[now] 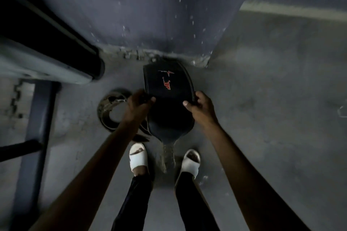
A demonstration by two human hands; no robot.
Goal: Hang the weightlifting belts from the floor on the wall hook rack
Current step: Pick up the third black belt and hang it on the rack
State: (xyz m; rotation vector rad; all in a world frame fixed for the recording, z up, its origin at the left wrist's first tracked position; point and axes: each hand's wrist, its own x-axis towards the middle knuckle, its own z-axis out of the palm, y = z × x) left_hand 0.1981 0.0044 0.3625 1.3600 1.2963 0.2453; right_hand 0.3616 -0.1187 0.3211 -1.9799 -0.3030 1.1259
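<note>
A wide black weightlifting belt (167, 88) with a red logo is held up over the floor in front of me. My left hand (138, 104) grips its left edge and my right hand (200, 106) pinches its right edge. Its narrow studded strap end (167, 153) hangs down between my feet. A second, worn coiled belt (109, 111) lies on the floor to the left, partly behind my left forearm. No hook rack is in view.
The dark blue wall (150, 15) meets the grey floor just beyond the belt. A metal equipment frame (37, 110) and a black padded bar (48, 43) stand at the left. My feet in white sandals (138, 157) are below the belt.
</note>
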